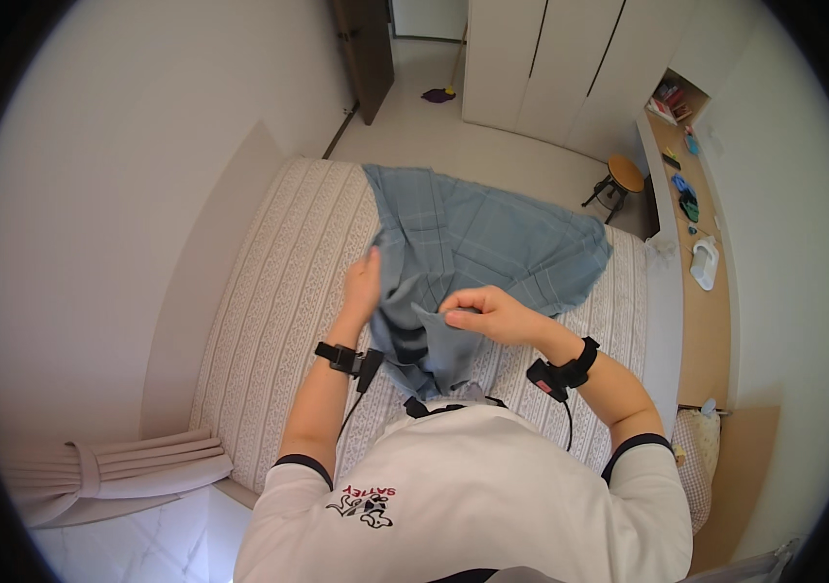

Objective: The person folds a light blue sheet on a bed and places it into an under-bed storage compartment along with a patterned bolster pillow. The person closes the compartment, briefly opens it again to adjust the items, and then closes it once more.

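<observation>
A blue-grey checked cloth [502, 226] is spread loosely over the far part of a bed, with its near part bunched and raised in front of my body. My right hand [498, 315] pinches an edge of this cloth between thumb and fingers, and a flap hangs from the grip. At the cloth's left side, my left hand [363, 290] holds its edge; the hand is slightly blurred and most of its fingers are hidden. Dark folds show between the two hands. Each wrist wears a black strap with a small cabled device.
The bed [283, 277] has a striped, patterned cover. Beyond it are a wooden-topped stool [625, 175], a purple mop [440, 95], an open dark door [363, 58] and white wardrobes [567, 65]. A wooden ledge [706, 342] with small items runs along the right; a tied curtain [130, 466] hangs lower left.
</observation>
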Tool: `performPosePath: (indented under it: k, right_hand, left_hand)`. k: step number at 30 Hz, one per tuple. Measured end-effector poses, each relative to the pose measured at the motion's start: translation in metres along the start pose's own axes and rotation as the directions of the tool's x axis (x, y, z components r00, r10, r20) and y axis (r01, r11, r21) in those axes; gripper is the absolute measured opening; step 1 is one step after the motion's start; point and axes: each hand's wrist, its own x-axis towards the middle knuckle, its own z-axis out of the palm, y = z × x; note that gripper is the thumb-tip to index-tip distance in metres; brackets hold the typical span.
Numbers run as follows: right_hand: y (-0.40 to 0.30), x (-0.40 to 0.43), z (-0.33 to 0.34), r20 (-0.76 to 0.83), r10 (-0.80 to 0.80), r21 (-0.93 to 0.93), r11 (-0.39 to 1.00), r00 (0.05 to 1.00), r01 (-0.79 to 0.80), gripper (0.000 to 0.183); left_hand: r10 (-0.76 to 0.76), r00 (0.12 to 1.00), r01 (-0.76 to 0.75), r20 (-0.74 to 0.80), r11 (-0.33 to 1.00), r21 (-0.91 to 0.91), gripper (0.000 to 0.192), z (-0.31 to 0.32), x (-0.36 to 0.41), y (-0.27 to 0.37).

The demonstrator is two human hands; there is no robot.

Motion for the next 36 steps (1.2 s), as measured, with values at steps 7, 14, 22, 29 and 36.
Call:
performPosePath:
  k: [7, 14, 22, 29, 36]
  right_hand:
    - [-0.075, -0.008, -0.01, -0.117, -0.566, -0.455, 0.761, 0.816, 0.463, 0.016]
    - [-0.064, -0.001, -0.037, -0.206, -0.503, -0.605, 0.74, 0.839, 0.295, 0.016]
    - [-0.048, 0.005, -0.042, 0.004, -0.297, -0.558, 0.791, 0.955, 0.248, 0.024]
    - [-0.055, 0.014, -0.035, 0.057, -0.41, -0.694, 0.639, 0.91, 0.332, 0.014]
    - [-0.087, 0.01, -0.012, 0.16, -0.7, -0.96, 0.053, 0.696, 0.274, 0.014]
  left_hand:
    - [0.018, 0.686, 0.588, 0.727, 0.575, -0.569, 0.043, 0.019, -0.057, 0.104]
    - [0.145, 0.65, 0.644, 0.746, 0.416, -0.642, 0.033, 0.022, -0.073, 0.112]
    - [0.084, 0.689, 0.448, 0.72, 0.732, -0.513, 0.031, 0.021, -0.078, 0.099]
    - [0.093, 0.739, 0.366, 0.667, 0.776, -0.513, 0.032, 0.015, -0.069, 0.09]
    - [0.248, 0.845, -0.08, 0.474, 0.935, -0.345, 0.026, 0.019, -0.057, 0.065]
